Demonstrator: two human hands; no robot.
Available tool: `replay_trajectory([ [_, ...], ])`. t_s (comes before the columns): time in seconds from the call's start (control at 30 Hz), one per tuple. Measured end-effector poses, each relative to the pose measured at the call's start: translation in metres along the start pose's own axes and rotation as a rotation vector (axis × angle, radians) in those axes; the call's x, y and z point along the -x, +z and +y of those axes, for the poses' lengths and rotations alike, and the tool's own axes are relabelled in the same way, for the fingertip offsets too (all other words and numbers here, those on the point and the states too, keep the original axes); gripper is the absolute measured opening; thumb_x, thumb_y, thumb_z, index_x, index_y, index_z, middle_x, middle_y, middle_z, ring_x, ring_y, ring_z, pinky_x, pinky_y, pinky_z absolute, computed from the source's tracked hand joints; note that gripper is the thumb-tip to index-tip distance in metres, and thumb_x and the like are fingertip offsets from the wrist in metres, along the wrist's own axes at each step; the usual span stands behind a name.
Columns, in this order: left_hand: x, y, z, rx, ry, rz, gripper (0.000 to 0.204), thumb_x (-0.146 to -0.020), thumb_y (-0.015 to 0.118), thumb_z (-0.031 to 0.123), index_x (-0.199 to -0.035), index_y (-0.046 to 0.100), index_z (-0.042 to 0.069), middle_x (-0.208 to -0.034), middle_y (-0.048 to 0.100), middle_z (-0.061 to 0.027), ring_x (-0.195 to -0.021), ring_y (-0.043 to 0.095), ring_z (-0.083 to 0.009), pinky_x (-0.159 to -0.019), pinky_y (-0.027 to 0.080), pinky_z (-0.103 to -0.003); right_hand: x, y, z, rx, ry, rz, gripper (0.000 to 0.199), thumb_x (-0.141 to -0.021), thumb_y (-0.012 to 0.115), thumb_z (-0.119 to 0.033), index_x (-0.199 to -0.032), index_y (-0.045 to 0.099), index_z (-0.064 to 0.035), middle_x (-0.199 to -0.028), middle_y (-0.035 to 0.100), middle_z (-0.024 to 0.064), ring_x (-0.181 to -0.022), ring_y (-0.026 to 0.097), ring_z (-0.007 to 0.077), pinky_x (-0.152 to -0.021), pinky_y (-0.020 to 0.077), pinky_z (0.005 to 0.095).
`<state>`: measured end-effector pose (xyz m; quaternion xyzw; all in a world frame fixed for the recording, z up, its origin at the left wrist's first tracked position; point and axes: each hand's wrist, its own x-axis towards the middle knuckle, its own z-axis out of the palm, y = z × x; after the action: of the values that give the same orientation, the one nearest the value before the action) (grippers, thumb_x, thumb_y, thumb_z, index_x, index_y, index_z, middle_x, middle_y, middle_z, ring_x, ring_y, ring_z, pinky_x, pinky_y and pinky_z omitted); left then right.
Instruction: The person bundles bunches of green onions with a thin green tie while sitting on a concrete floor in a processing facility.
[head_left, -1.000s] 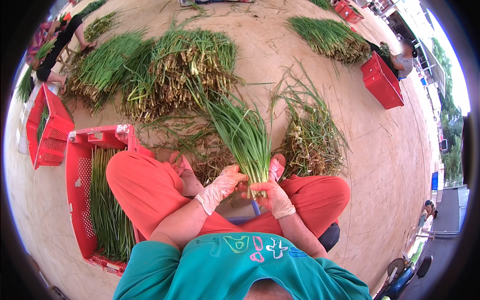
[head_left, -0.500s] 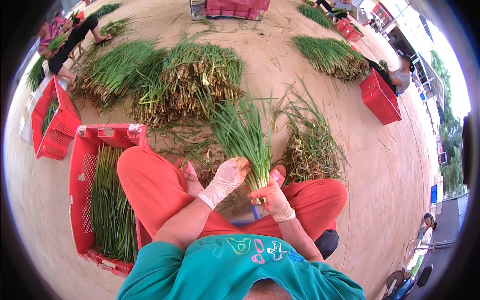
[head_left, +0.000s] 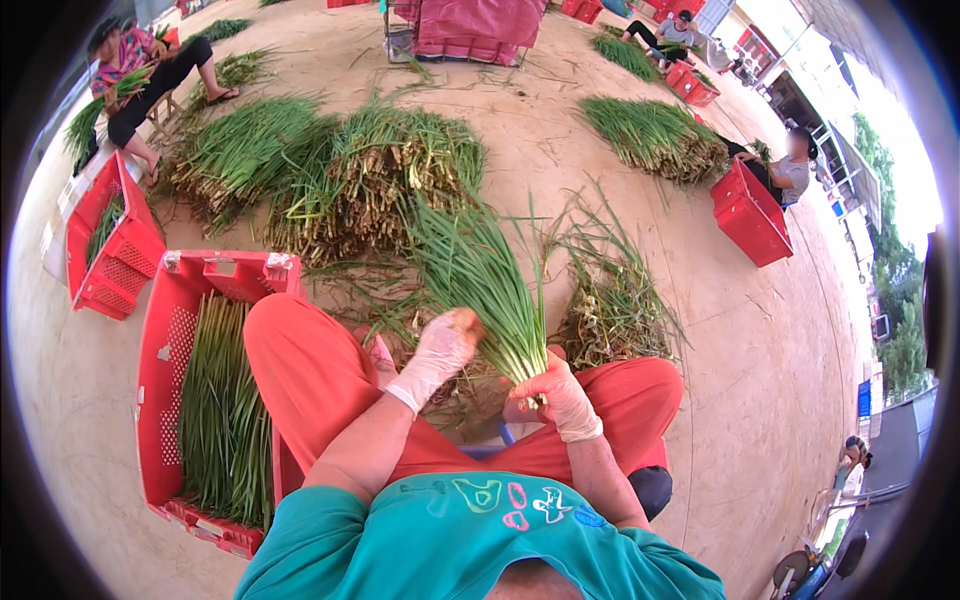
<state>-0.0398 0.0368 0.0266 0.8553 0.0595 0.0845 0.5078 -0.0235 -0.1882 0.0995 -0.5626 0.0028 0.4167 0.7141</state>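
Head view: chive-like bunch (head_left: 487, 290) is gripped at its base by gloved right hand (head_left: 556, 393), fingers clamped round stems; left hand (head_left: 446, 348) is held beside leaves, finger spread can't be told.

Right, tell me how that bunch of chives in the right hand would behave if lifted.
The bunch of chives would probably flop toward its tips: the leaves are long, thin and fanned out. It looks fairly light, the right hand gripping it near the pale stem ends. Strands might slip free, as no tie shows.
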Motion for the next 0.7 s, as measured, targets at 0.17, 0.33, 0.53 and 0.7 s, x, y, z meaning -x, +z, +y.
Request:
replay_trajectory([
  [0.17, -0.022, -0.041, -0.055, 0.049, -0.145, 0.503, 0.010, -0.085, 0.067, 0.013, -0.079, 0.067, 0.004, -0.076, 0.071, -0.0143, -0.067, 0.067, -0.0290, -0.063, 0.052, -0.038, 0.003, 0.004, -0.017, 0.009, -0.039, 0.048, 0.052, -0.071, 0.065, 0.012, -0.121, 0.059, 0.0015, -0.100, 0.069, 0.0154, -0.070, 0.066, 0.0196, -0.051, 0.0513, 0.0283],
  [0.33, 0.000, -0.002, 0.030, 0.083, -0.037, 0.008, 0.025, -0.084, 0.070, 0.025, -0.096, 0.071, 0.003, -0.099, 0.069, -0.0186, -0.093, 0.066, -0.0309, -0.085, 0.053, -0.038, -0.007, 0.007, -0.005, 0.071, -0.044, -0.002, 0.052, -0.071, 0.068, 0.011, -0.120, 0.058, -0.0040, -0.087, 0.064, 0.0063, -0.069, 0.064, 0.0159, -0.053, 0.0507, 0.0267],
  [0.53, -0.001, 0.001, 0.029, 0.121, -0.016, 0.046, 0.015, -0.084, 0.066, 0.015, -0.091, 0.070, 0.002, -0.085, 0.069, -0.0163, -0.080, 0.068, -0.0321, -0.072, 0.053, -0.037, 0.001, 0.024, -0.012, -0.055, 0.031, 0.023, 0.044, -0.074, 0.067, 0.011, -0.114, 0.060, -0.0028, -0.089, 0.066, 0.0074, -0.065, 0.064, 0.0172, -0.053, 0.0503, 0.0285],
  [0.7, 0.003, 0.006, 0.021, -0.178, 0.158, -0.003, 0.020, -0.085, 0.064, 0.019, -0.087, 0.065, -0.001, -0.082, 0.066, -0.0196, -0.077, 0.068, -0.0306, -0.072, 0.052, -0.040, -0.009, 0.021, 0.000, -0.092, 0.064, 0.002, 0.042, -0.075, 0.068, 0.010, -0.114, 0.062, -0.0043, -0.090, 0.067, 0.0081, -0.071, 0.066, 0.0186, -0.053, 0.0514, 0.0302],
])
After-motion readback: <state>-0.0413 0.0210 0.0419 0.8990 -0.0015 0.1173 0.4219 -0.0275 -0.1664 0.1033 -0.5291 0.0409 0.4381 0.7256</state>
